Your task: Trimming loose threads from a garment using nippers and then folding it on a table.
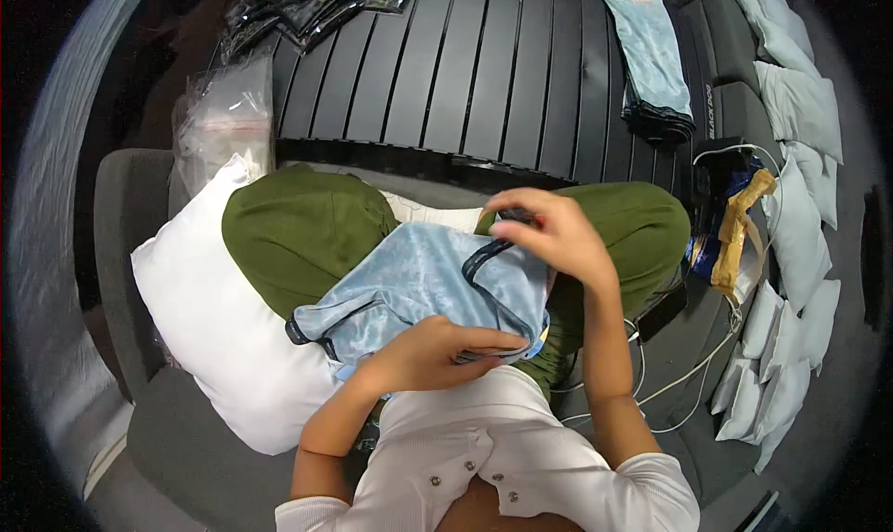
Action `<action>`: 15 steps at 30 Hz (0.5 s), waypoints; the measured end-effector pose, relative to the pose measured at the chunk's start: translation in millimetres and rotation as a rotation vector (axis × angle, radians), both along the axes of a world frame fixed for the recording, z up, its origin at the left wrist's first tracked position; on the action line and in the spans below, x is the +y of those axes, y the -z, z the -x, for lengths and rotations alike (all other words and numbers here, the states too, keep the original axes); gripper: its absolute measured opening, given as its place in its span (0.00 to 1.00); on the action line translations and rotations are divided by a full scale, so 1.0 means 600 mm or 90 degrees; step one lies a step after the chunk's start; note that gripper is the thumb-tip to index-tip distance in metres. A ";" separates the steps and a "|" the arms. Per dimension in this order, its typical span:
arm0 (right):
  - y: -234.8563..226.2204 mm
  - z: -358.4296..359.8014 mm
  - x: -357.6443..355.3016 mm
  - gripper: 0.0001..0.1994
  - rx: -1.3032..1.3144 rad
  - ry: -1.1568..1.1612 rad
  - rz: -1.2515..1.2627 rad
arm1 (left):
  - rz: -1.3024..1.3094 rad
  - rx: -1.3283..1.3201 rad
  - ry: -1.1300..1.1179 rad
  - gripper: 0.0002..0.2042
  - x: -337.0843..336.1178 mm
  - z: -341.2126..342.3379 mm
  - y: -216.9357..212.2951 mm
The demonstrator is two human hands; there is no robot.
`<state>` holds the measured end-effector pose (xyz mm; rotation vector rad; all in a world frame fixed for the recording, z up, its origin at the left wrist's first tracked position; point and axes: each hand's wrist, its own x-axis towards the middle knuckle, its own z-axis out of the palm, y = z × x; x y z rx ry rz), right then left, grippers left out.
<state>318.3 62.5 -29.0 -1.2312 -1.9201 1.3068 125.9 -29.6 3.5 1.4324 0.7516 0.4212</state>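
Across my lap lies a light blue velvety cloth (409,272) with dark trim along its edges, its near side folded. My left hand (437,353) grips that near edge, fingers reaching along the fold and partly hidden by it. Over the cloth's far right corner, my right hand (563,234) is curled with thumb and forefinger drawn together. Something small and dark with a touch of red shows inside its fingers, too hidden to name. A loop of dark trim (484,258) stands up from the cloth just below that hand.
A black slatted table (446,67) stands ahead, with glossy black packets (316,6) at far left and a stack of folded blue cloths (651,58) at right. Clear plastic bags (223,113) and a white pillow (223,337) are at left. Pale cushions (800,188) and white cables (688,374) lie right.
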 end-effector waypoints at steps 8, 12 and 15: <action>0.000 0.015 -0.023 0.16 -0.078 -0.171 0.178 | -0.121 0.099 0.099 0.16 -0.002 -0.008 0.005; -0.042 -0.019 -0.034 0.09 0.252 0.029 0.401 | -0.087 -0.158 -0.322 0.16 0.011 0.017 0.006; -0.060 -0.017 -0.045 0.09 0.298 0.090 0.455 | -0.056 -0.181 -0.381 0.17 0.066 0.016 0.005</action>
